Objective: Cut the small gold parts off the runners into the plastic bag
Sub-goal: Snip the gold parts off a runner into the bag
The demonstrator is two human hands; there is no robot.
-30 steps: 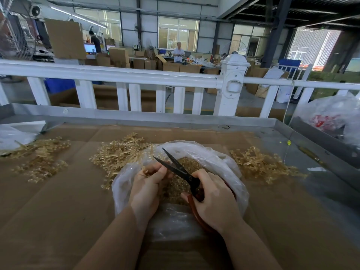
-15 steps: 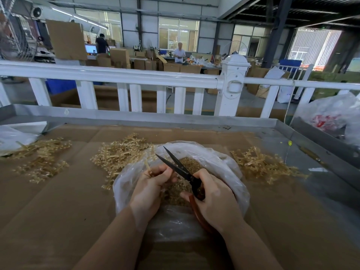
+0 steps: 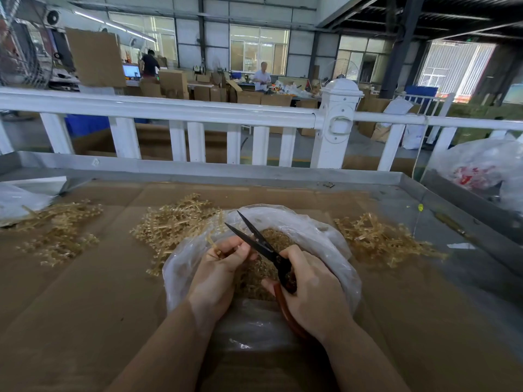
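Over the open plastic bag (image 3: 334, 250) at the middle of the bench (image 3: 85, 292), both hands at work. Left hand (image 3: 216, 274) curled, pinching a gold runner (image 3: 213, 241) between thumb and fingers, the strip sticking out toward 11 o'clock past the bag's rim. Right hand (image 3: 314, 290) at 3 o'clock of the left, just beside it, wrapped round the red-brown handles of the scissors (image 3: 254, 240). Black blades parted, pointed toward 11 o'clock, tips above the far rim of the bag, lower blade close by the left thumb. Between and under the two hands, inside the bag, a heap of small gold parts (image 3: 254, 275). Just past the bag at 11 o'clock, touching its rim, a pile of uncut runners (image 3: 172, 224); a second pile (image 3: 379, 239) at 2 o'clock, near the bag; a third (image 3: 56, 230) far off at 9 o'clock. Beyond the bench at 12 o'clock, a white railing (image 3: 198, 111).
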